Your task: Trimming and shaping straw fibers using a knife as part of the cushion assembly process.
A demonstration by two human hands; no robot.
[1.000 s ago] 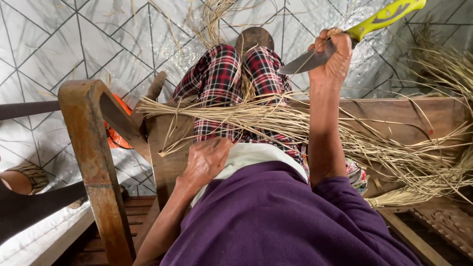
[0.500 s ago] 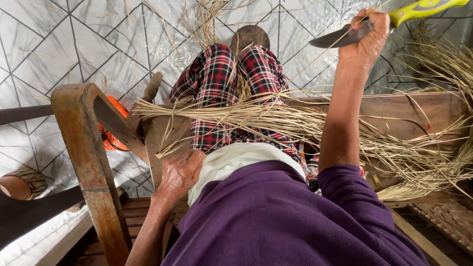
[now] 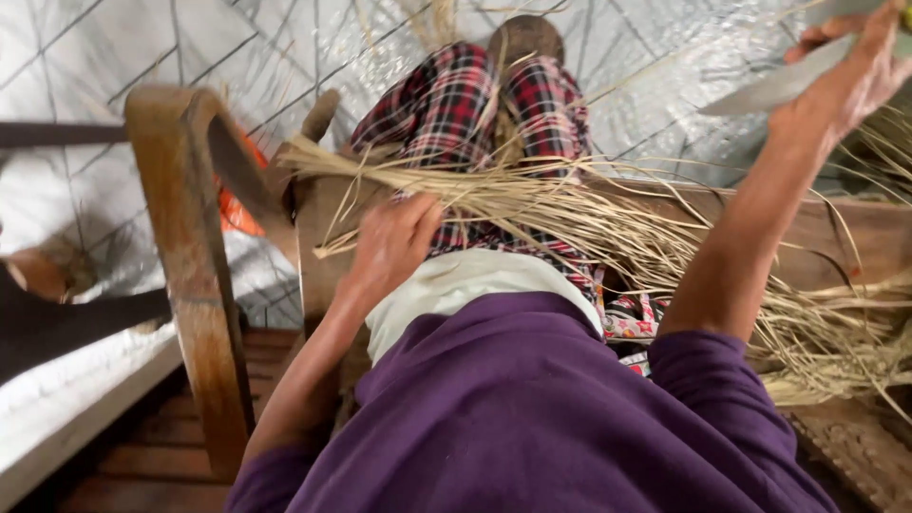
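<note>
Straw-coloured and dry, the bundle of reeds (image 3: pixel 570 214) lies across the person's lap as a loose sheaf of thin stalks, tight near the left hand (image 3: pixel 391 245) and fanning out into a tangled spread below the right arm. The left hand presses down on the bundle's near end with its fingers closed over the stalks, pinning them against the wooden bench (image 3: pixel 328 233) just beneath. The right hand (image 3: pixel 850 81) is raised well above the reeds at the upper edge of view, clenched around the handle of a knife (image 3: pixel 769 87) whose grey blade points back toward the left hand; the handle itself is cut off by the frame. Beyond the left hand run legs in red plaid cloth (image 3: pixel 475 104), and to its outer side stands a curved wooden frame (image 3: pixel 190 247) with something orange (image 3: pixel 237 209) behind it. A purple sleeve and shirt (image 3: pixel 532 418) fill the foreground, hiding the lower stalks.
</note>
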